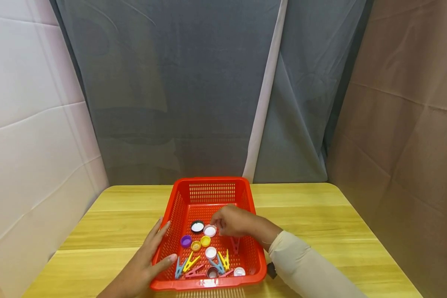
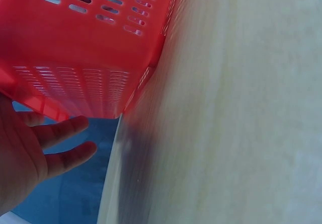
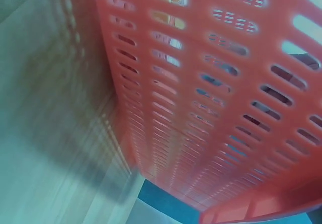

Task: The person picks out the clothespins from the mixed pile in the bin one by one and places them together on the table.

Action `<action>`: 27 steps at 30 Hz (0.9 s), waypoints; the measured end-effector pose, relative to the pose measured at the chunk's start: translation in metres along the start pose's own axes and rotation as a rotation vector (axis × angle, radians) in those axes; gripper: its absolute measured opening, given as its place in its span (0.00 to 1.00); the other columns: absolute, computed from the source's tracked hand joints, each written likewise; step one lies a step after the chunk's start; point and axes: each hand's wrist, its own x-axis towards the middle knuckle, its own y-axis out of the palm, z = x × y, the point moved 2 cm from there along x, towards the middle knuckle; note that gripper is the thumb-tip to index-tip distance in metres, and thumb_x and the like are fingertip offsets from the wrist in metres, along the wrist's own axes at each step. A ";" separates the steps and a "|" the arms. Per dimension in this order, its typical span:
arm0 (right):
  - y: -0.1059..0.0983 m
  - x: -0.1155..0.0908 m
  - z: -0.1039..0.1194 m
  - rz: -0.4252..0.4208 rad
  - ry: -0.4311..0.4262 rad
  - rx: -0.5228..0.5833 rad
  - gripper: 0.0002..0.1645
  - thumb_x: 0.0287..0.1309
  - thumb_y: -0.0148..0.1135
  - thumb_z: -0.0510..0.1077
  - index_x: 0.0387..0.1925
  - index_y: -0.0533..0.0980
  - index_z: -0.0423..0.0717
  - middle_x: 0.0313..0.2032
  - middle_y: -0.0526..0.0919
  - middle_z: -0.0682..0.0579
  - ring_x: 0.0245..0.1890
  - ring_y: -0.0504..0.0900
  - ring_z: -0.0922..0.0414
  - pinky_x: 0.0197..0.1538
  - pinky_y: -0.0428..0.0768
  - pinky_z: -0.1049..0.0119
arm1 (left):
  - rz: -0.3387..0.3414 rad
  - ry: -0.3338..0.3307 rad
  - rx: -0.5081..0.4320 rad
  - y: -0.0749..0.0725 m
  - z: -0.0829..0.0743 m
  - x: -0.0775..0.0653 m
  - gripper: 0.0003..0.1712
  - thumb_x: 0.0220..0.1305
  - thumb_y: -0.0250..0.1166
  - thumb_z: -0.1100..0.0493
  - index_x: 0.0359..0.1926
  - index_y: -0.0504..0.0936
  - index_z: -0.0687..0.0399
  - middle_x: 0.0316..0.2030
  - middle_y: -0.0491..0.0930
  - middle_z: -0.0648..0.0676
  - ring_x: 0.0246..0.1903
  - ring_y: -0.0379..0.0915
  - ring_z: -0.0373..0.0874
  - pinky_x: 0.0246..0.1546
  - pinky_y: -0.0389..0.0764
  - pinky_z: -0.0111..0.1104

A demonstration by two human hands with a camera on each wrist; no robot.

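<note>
All the caps and pegs that can be made out lie inside a red perforated plastic basket (image 1: 208, 283) on a yellow wood-grain surface (image 1: 301, 207). The handling looks partly done. Toward the middle, 5 round caps sit in a loose cluster: a black-rimmed white cap (image 1: 197, 226), a pink-rimmed white cap (image 1: 210, 231), a purple cap (image 1: 186, 241), a yellow cap (image 1: 205, 241) and an amber cap (image 1: 195, 246). A plain white cap (image 1: 210, 253) lies just nearer the person.

At the near end the kinds are mixed: blue, yellow and pink plastic clothespins share the space with a dark brown cap (image 1: 212, 273) and a small white cap (image 1: 239, 271). 1 pink clothespin (image 1: 235, 245) lies apart, below the right hand (image 1: 232, 221).

That hand's grip is curled down beside the pink-rimmed cap; whether it pinches anything cannot be told. The left hand (image 1: 145, 258) is spread at the basket's left side, grasping nothing.
</note>
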 end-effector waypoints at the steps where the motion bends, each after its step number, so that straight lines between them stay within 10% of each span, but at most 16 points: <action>1: 0.000 0.000 0.000 -0.006 -0.002 -0.001 0.17 0.65 0.74 0.31 0.55 0.89 0.42 0.27 0.80 0.60 0.26 0.74 0.68 0.32 0.78 0.77 | -0.001 0.001 0.003 0.000 0.000 0.000 0.50 0.77 0.68 0.49 0.88 0.53 0.53 0.88 0.36 0.66 0.78 0.53 0.83 0.53 0.93 0.51; 6: -0.002 -0.002 0.002 -0.049 -0.024 -0.034 0.17 0.71 0.68 0.31 0.58 0.88 0.41 0.34 0.87 0.54 0.33 0.81 0.64 0.41 0.84 0.76 | -0.003 0.000 0.022 -0.001 0.000 0.000 0.50 0.77 0.68 0.48 0.88 0.53 0.54 0.88 0.37 0.67 0.79 0.52 0.84 0.55 0.92 0.55; 15: -0.007 -0.005 0.004 -0.156 -0.157 -0.034 0.11 0.69 0.66 0.27 0.33 0.86 0.40 0.34 0.83 0.53 0.36 0.78 0.65 0.42 0.81 0.77 | -0.003 -0.015 0.023 -0.002 0.001 -0.001 0.50 0.77 0.68 0.47 0.89 0.52 0.52 0.88 0.37 0.67 0.79 0.51 0.84 0.55 0.91 0.56; 27: -0.004 -0.006 0.001 -0.129 0.061 0.146 0.14 0.74 0.62 0.28 0.31 0.77 0.44 0.35 0.77 0.53 0.28 0.85 0.59 0.30 0.82 0.77 | -0.008 0.001 0.028 -0.002 -0.001 -0.001 0.50 0.77 0.68 0.48 0.88 0.53 0.54 0.88 0.37 0.68 0.79 0.51 0.84 0.56 0.91 0.57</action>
